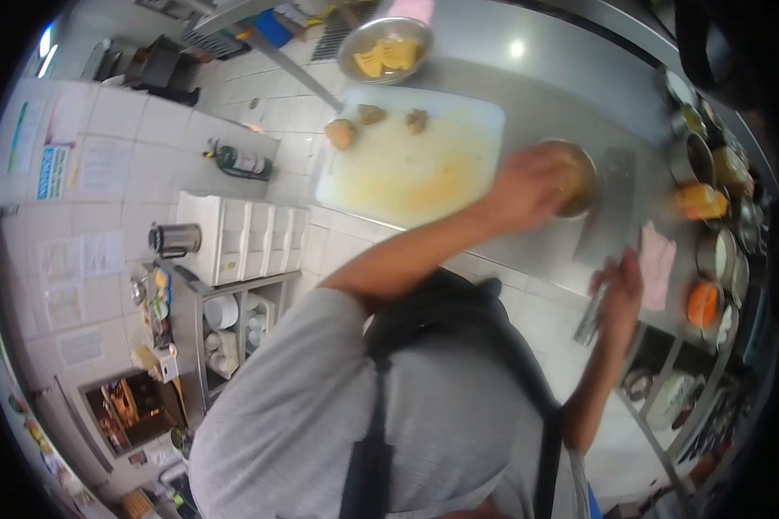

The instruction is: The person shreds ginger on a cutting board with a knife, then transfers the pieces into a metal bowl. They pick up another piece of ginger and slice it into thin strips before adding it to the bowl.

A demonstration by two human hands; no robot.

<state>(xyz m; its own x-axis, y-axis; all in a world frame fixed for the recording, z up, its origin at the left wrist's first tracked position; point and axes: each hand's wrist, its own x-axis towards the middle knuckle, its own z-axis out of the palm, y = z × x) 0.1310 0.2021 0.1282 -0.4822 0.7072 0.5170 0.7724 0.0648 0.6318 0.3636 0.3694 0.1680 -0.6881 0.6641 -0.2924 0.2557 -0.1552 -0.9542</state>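
My left hand [532,186] reaches over a small metal bowl [592,192] holding yellow bits; its fingers are blurred at the bowl. To the right, my right hand [621,285] is closed around a knife with a silvery handle [589,320]. A broad grey blade shape [610,203], smeared by motion, extends ahead of that hand over the steel counter. Left of the small bowl, a white cutting board [407,173] has yellow stains. Three brownish knobby pieces lie near its far left: one pale piece [340,133] and two darker ones [372,114], [416,120].
A larger metal bowl [346,60] with yellow cut pieces stands beyond the board. A pink cloth [658,264] lies right of my right hand. Several pots and containers [714,255] line the right side. White drawers [251,238] and a fire extinguisher [242,162] are at left.
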